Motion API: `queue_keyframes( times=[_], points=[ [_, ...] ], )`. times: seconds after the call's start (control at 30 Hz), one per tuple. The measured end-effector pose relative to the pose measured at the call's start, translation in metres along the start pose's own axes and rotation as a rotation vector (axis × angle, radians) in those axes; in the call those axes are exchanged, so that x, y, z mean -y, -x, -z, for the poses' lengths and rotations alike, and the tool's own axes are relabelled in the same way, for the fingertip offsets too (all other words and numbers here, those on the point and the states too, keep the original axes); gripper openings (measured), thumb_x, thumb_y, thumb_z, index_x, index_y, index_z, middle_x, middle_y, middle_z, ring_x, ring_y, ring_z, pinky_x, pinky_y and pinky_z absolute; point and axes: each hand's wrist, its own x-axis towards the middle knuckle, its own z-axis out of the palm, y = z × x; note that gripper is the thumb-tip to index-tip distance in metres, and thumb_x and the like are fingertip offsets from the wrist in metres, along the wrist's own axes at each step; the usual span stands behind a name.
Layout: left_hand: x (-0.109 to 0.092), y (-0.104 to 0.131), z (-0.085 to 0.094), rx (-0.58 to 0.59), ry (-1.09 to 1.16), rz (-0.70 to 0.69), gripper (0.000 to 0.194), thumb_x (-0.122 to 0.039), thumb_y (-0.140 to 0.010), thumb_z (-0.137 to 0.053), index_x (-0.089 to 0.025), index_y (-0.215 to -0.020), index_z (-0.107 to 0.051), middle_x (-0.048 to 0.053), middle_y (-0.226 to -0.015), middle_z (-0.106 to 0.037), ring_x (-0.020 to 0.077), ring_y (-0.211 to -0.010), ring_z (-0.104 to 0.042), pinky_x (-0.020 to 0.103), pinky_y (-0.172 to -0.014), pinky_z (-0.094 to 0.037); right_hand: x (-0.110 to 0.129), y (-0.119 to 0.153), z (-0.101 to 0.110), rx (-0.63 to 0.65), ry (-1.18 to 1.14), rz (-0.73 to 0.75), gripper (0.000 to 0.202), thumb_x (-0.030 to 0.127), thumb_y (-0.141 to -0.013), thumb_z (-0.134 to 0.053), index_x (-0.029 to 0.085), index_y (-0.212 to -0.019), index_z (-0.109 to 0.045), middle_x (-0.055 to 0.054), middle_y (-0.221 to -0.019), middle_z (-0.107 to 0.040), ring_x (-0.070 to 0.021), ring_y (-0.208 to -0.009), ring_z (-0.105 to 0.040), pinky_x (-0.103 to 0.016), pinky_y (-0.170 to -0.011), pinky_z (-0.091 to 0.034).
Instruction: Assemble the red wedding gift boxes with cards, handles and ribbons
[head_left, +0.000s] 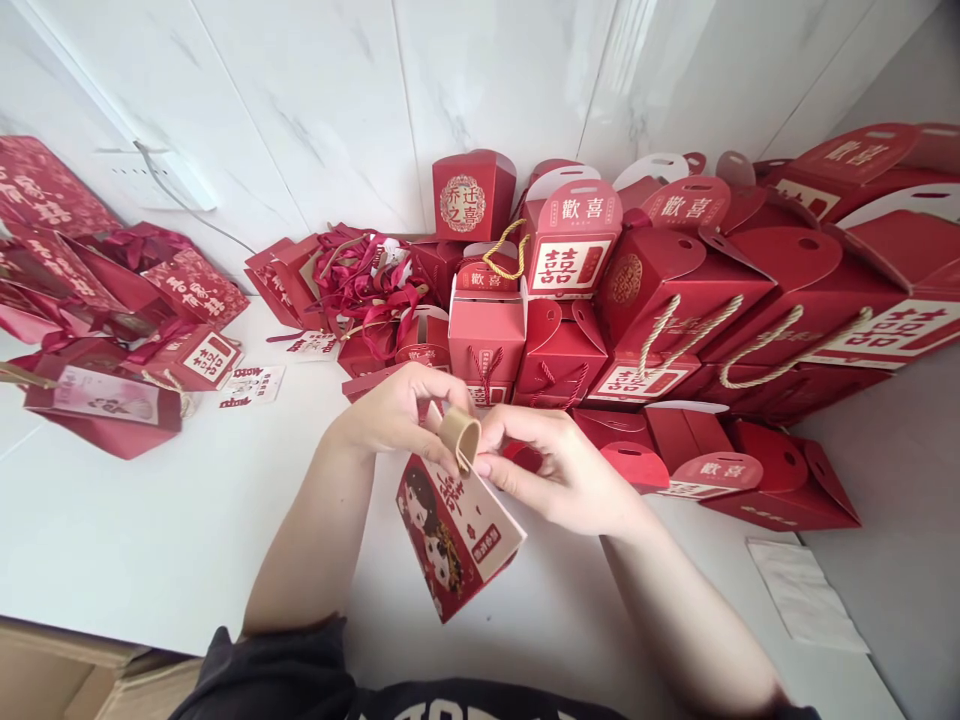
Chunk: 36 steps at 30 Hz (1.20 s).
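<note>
The left hand [409,415] clamps the flat tan loop [469,436] atop a red-and-cream paper bag [459,535]; the right hand [559,465] pinches beside it.

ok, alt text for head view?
A person's left hand holds a red gift package at its tan strap, right hand touching it, above a white table. Red gift boxes, some marked double happiness, crowd behind; ribboned bags sit left.
</note>
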Motion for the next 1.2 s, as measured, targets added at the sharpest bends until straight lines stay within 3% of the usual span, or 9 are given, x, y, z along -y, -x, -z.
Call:
queue_keyframes(
  times=[0.13, 0.2, 0.3, 0.4, 0.5, 0.6, 0.8, 1.0, 1.2],
  points=[
    [-0.012, 0.005, 0.000, -0.243, -0.188, 0.019, 0.054, -0.029, -0.053, -0.091, -0.018, -0.095, -0.058, 0.003, -0.089, -0.065, 0.0159, -0.077, -0.063, 0.024, -0.066, -0.051, -0.007, -0.001, -0.009, -0.134, 0.066, -0.008, 0.010, 0.023, -0.094, -0.055, 0.020, -0.085, -0.055, 0.003, -0.075, -0.060, -0.0089, -0.063, -0.055, -0.019, -0.058, -0.046],
    [-0.021, 0.012, -0.005, -0.359, -0.294, 0.120, 0.043, -0.034, -0.064, -0.085, -0.018, -0.094, -0.057, 0.001, -0.088, -0.065, 0.0138, -0.073, -0.061, 0.022, -0.062, -0.049, -0.013, -0.003, -0.014, -0.217, 0.162, -0.032, 0.008, 0.023, -0.093, -0.055, 0.021, -0.085, -0.055, 0.002, -0.076, -0.063, -0.0088, -0.060, -0.056, -0.019, -0.055, -0.046],
    [-0.031, 0.024, -0.017, -0.435, -0.479, 0.252, 0.026, -0.040, -0.085, -0.065, -0.015, -0.081, -0.062, 0.001, -0.078, -0.064, 0.0123, -0.067, -0.058, 0.022, -0.059, -0.044, -0.023, -0.008, -0.023, -0.336, 0.322, -0.064, 0.004, 0.021, -0.088, -0.057, 0.021, -0.085, -0.055, 0.002, -0.078, -0.067, -0.0098, -0.058, -0.059, -0.020, -0.055, -0.046],
    [-0.035, 0.032, -0.029, -0.419, -0.613, 0.273, 0.039, -0.041, -0.096, -0.046, -0.015, -0.074, -0.064, 0.000, -0.070, -0.062, 0.0116, -0.064, -0.055, 0.022, -0.058, -0.039, -0.033, -0.013, -0.032, -0.404, 0.403, -0.097, 0.004, 0.022, -0.087, -0.056, 0.021, -0.083, -0.055, 0.002, -0.073, -0.068, -0.0118, -0.058, -0.062, -0.021, -0.056, -0.047],
    [-0.036, 0.035, -0.032, -0.367, -0.658, 0.257, 0.026, -0.039, -0.091, -0.055, -0.016, -0.084, -0.066, -0.001, -0.077, -0.064, 0.0117, -0.069, -0.055, 0.021, -0.059, -0.038, -0.043, -0.015, -0.040, -0.409, 0.457, -0.085, 0.004, 0.023, -0.088, -0.055, 0.021, -0.085, -0.057, 0.000, -0.076, -0.071, -0.0140, -0.062, -0.066, -0.023, -0.059, -0.048],
    [-0.032, 0.034, -0.026, -0.336, -0.717, 0.305, 0.021, -0.035, -0.085, -0.061, -0.016, -0.077, -0.062, -0.003, -0.068, -0.056, 0.0100, -0.064, -0.047, 0.021, -0.056, -0.033, -0.050, -0.016, -0.046, -0.358, 0.528, -0.071, 0.007, 0.023, -0.090, -0.053, 0.021, -0.089, -0.059, -0.002, -0.078, -0.072, -0.0150, -0.063, -0.066, -0.023, -0.060, -0.048],
    [-0.008, 0.031, -0.010, -0.347, -0.806, 0.340, 0.033, -0.032, -0.084, -0.058, -0.014, -0.060, -0.046, -0.005, -0.056, -0.034, 0.0076, -0.056, -0.030, 0.022, -0.051, -0.021, -0.054, -0.014, -0.045, -0.260, 0.514, -0.075, 0.010, 0.026, -0.095, -0.053, 0.022, -0.092, -0.063, -0.002, -0.085, -0.071, -0.0148, -0.068, -0.064, -0.025, -0.063, -0.048],
    [0.017, 0.026, 0.001, -0.314, -0.607, 0.326, 0.024, -0.034, -0.083, -0.059, -0.013, -0.077, -0.069, -0.002, -0.063, -0.053, 0.0095, -0.059, -0.041, 0.020, -0.052, -0.030, -0.055, -0.021, -0.031, -0.390, 0.590, 0.029, 0.010, 0.028, -0.090, -0.064, 0.021, -0.096, -0.068, -0.009, -0.103, -0.064, -0.0245, -0.099, -0.060, -0.038, -0.085, -0.049],
    [0.023, 0.024, 0.004, -0.297, -0.569, 0.306, 0.024, -0.032, -0.081, -0.061, -0.012, -0.080, -0.075, -0.003, -0.054, -0.049, 0.0082, -0.051, -0.037, 0.021, -0.047, -0.027, -0.058, -0.036, -0.032, -0.353, 0.277, 0.070, 0.013, 0.020, -0.093, -0.059, 0.022, -0.088, -0.070, -0.005, -0.095, -0.070, -0.0178, -0.089, -0.066, -0.031, -0.080, -0.051]
  ],
)
